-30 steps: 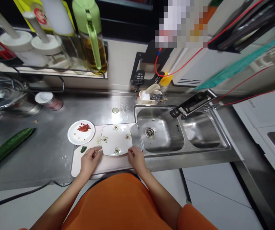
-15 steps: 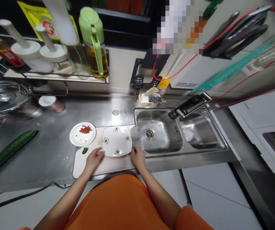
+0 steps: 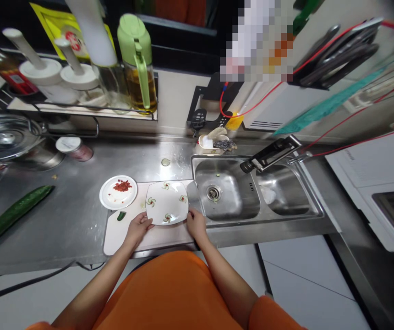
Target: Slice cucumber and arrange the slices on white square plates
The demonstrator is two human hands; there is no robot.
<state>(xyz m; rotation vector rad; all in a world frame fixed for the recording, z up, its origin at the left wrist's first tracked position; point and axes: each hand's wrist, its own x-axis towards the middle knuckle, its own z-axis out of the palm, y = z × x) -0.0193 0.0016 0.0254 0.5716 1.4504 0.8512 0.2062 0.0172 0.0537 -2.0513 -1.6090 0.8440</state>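
A squarish white plate (image 3: 167, 199) with green and red swirl motifs lies over the white cutting board (image 3: 114, 240). My left hand (image 3: 139, 228) pinches its lower left corner, thumb near the rim. At the lower right corner, my right hand (image 3: 196, 223) has its fingers closed on the rim. A grey metal blade (image 3: 196, 196), like a cleaver's, shows between the plate and the sink; its handle is not visible. Left of the plate, a cucumber piece (image 3: 121, 216) sits on the board. A round white plate (image 3: 105, 195) holds chopped red bits (image 3: 122, 185).
A long cucumber (image 3: 14, 215) lies on the steel counter (image 3: 76, 215) at left, near a lidded pot (image 3: 42, 158) and a small can (image 3: 74, 149). A cucumber slice (image 3: 165, 162) lies behind the board. The double sink (image 3: 231, 201) with its black faucet (image 3: 269, 153) is at right.
My left hand has shifted slightly right, and its fingers now reach onto the plate's lower left corner. My right hand stays at the other corner. The view has turned slightly.
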